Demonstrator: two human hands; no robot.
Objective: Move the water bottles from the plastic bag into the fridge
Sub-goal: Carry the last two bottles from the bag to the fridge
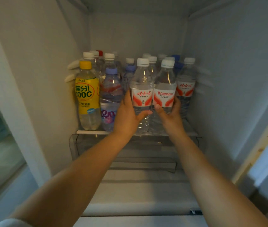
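Two bare forearms run up from the bottom corners of the frame into the open fridge (228,79), converging at centre. Beneath them, at lower centre, lies a pale lower shelf (139,194), and just above it a clear drawer (84,145) hangs under the glass shelf (90,132) that carries the bottles.

At the front edge of that glass shelf, in the middle of the frame, stand two upright Wahaha water bottles, touching side by side. The left hand (126,117) grips the left Wahaha bottle (141,89), fingers round its left side and thumb across the front below the red-and-white label. The right hand (171,115) grips the right Wahaha bottle (164,89) the same way, thumb on the front, fingers wrapped behind its right side.

Left of these stand a lavender-capped water bottle (111,99) and, at the far left of the row, a yellow lemon drink bottle (87,95). Right of the held pair is a third Wahaha bottle (185,86), just behind the front line.

Farther back, at upper centre, the shelf is crowded with more upright bottles, mostly white-capped (109,56), with a red cap (99,53) and a blue cap (176,57) among them; their bodies are largely hidden. The plastic bag is out of view.
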